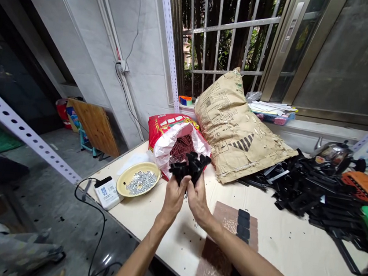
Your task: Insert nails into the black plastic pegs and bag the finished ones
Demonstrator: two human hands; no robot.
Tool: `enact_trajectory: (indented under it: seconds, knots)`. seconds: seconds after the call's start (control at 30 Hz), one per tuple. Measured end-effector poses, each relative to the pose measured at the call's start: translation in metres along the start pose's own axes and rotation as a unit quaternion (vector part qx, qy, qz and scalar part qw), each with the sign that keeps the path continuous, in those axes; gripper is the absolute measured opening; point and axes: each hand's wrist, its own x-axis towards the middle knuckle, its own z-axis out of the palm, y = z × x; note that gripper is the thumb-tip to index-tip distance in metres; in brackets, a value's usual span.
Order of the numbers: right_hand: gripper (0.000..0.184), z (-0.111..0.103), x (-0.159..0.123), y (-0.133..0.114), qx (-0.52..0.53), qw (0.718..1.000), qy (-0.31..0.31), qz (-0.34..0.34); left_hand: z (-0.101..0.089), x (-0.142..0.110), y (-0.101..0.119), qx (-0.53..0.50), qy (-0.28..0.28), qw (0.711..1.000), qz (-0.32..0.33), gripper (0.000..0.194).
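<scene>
Both my hands are raised over the table, close together with the thumbs nearly touching. My left hand (173,198) is closed around black plastic parts (179,170). In my right hand (197,198) is another bunch of black plastic parts (197,164); how many pieces each hand holds is hidden. Just beyond them, the white-lined mouth of a red bag (163,129) gapes, with thin reddish-brown pieces (182,147) inside. Left of my hands, a yellow bowl (121,188) holds many small silvery metal pieces (141,183).
A large brown paper sack (232,121) leans by the barred window. Piled black plastic parts (301,182) cover the table's right side, near an orange tray (364,186) and a glass kettle (333,153). A white box (108,193) with a cable stands at the left edge. A brown mat (213,261) lies in front.
</scene>
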Motion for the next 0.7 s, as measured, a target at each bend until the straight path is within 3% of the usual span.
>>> enact_trajectory:
  seconds: [0.1,0.2,0.27,0.4,0.5,0.6,0.7]
  knots:
    - [0.049,-0.003,0.006,0.004,0.034,0.999,0.012,0.010,-0.002,0.003,-0.002,-0.004,-0.018,1.000,0.010,0.045]
    - [0.049,-0.013,0.013,0.011,0.080,0.994,-0.047,0.060,-0.006,0.006,-0.008,-0.003,-0.046,0.999,0.003,0.045]
    - [0.053,-0.018,0.015,0.012,0.089,0.992,-0.070,0.047,-0.006,0.008,-0.010,-0.006,-0.049,0.999,-0.010,0.046]
    - [0.058,-0.020,0.015,0.009,0.054,0.998,0.010,-0.001,-0.003,0.009,-0.005,-0.040,-0.077,0.993,-0.082,0.048]
    - [0.054,-0.022,0.017,0.009,0.080,0.994,0.060,0.034,-0.001,0.007,-0.002,-0.105,-0.144,0.977,-0.117,0.050]
    - [0.047,-0.029,0.017,0.012,0.045,0.998,0.023,0.041,-0.003,0.005,-0.008,-0.120,-0.171,0.967,-0.148,0.055]
    - [0.043,-0.037,0.015,0.015,-0.033,0.998,-0.022,0.042,-0.004,0.004,-0.014,-0.152,-0.141,0.959,-0.196,0.054]
